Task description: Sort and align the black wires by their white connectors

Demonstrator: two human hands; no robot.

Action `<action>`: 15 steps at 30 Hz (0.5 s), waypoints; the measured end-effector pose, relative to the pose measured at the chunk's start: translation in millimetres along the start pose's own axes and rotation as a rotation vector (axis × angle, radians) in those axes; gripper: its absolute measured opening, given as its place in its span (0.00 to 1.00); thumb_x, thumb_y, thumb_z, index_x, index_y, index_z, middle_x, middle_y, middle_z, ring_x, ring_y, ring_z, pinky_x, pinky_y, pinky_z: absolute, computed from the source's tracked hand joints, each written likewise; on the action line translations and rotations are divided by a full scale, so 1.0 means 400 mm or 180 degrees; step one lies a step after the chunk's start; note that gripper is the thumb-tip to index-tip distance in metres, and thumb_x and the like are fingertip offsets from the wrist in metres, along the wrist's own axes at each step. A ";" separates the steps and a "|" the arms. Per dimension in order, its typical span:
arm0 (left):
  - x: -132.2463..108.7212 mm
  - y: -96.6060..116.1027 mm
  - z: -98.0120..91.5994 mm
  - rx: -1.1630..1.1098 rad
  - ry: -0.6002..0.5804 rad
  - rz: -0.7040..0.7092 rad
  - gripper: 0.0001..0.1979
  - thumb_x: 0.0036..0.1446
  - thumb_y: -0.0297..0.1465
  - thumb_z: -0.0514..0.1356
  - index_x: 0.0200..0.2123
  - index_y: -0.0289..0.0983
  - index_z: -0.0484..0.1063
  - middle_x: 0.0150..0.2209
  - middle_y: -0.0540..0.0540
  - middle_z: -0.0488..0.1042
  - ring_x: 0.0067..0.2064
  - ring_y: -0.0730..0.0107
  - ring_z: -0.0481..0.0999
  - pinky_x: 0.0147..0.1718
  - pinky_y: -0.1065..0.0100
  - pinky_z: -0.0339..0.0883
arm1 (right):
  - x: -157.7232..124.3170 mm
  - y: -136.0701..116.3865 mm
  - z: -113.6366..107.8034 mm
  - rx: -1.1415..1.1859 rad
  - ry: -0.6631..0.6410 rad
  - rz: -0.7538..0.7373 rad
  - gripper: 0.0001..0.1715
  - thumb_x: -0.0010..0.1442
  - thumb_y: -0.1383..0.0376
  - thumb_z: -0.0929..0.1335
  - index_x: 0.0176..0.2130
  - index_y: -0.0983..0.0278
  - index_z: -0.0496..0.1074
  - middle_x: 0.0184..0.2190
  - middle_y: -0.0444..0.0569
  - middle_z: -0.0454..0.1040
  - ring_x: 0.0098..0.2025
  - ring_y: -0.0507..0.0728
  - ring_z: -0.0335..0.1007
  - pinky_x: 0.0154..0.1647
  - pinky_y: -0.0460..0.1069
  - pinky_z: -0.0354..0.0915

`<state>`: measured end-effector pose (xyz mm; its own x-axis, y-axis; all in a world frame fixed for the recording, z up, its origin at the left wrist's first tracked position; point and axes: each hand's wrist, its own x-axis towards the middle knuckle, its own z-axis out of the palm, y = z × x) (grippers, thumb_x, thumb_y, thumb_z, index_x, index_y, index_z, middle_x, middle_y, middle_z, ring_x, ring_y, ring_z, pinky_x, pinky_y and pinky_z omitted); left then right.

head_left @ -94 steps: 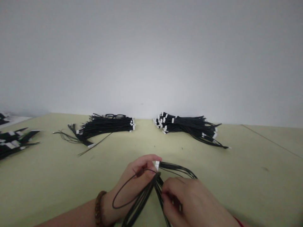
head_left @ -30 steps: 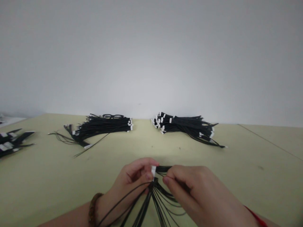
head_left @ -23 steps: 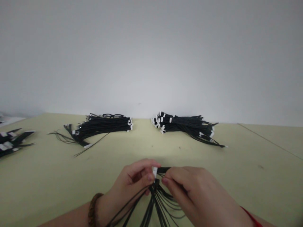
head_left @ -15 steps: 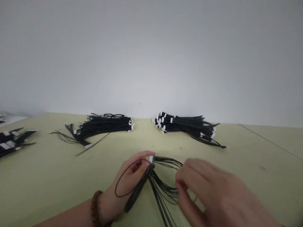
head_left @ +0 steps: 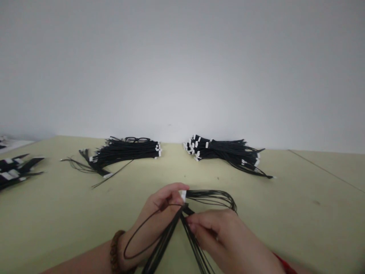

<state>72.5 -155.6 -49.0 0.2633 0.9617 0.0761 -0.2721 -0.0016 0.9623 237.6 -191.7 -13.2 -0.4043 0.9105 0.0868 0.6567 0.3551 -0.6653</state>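
Note:
My left hand, with a beaded bracelet at the wrist, is closed on a black wire harness near its white connector. Thin black wires loop out to the right of that connector and bend back down. One single wire makes a loop over my left wrist, and a thicker black bundle hangs below. My right hand is closed too, thumb and forefinger pinching the harness wires just below and right of the connector. The fingers hide exactly which strands they grip.
Bundled harnesses with white connectors lie at the back in a left pile and a right pile. Eyeglasses rest on the left pile. More harnesses sit at the far left. A wall rises behind the table.
My right hand has moved left, from the outer wires to a pinch close to the connector. The upper wires now show as a full loop. My left hand keeps its hold.

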 end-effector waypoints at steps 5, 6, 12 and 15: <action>-0.008 0.002 0.000 0.0043 -0.0066 0.0042 0.11 0.52 0.37 0.65 0.39 0.42 0.77 0.24 0.53 0.64 0.25 0.76 0.59 0.22 0.76 0.54 | 0.006 0.009 0.016 0.0592 -0.0014 0.0031 0.14 0.58 0.70 0.62 0.23 0.63 0.70 0.19 0.39 0.65 0.23 0.49 0.59 0.24 0.44 0.53; -0.008 0.007 0.003 0.0042 -0.0064 0.0051 0.11 0.51 0.38 0.65 0.39 0.42 0.77 0.24 0.52 0.64 0.25 0.76 0.60 0.22 0.76 0.54 | 0.006 0.009 0.018 0.0695 0.0005 0.0078 0.13 0.57 0.71 0.62 0.24 0.63 0.71 0.19 0.39 0.66 0.23 0.50 0.60 0.24 0.44 0.53; -0.008 0.024 0.014 0.0177 -0.0086 0.0091 0.13 0.48 0.39 0.67 0.36 0.40 0.77 0.22 0.53 0.64 0.24 0.76 0.60 0.22 0.75 0.54 | 0.010 0.005 0.019 0.0880 0.0265 0.0270 0.09 0.49 0.73 0.64 0.24 0.64 0.72 0.20 0.40 0.70 0.24 0.50 0.64 0.24 0.44 0.56; -0.009 0.018 0.011 0.0205 -0.0149 0.0164 0.13 0.50 0.39 0.65 0.38 0.40 0.76 0.23 0.53 0.64 0.24 0.76 0.60 0.22 0.75 0.53 | 0.013 0.007 0.017 0.0984 0.0187 0.0356 0.07 0.48 0.73 0.64 0.23 0.64 0.70 0.19 0.39 0.66 0.22 0.49 0.61 0.22 0.43 0.55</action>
<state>73.5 -160.4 -41.1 0.2939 0.9460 0.1365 -0.2267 -0.0697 0.9715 233.1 -187.4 -19.8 -0.2972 0.9541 0.0373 0.4671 0.1794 -0.8658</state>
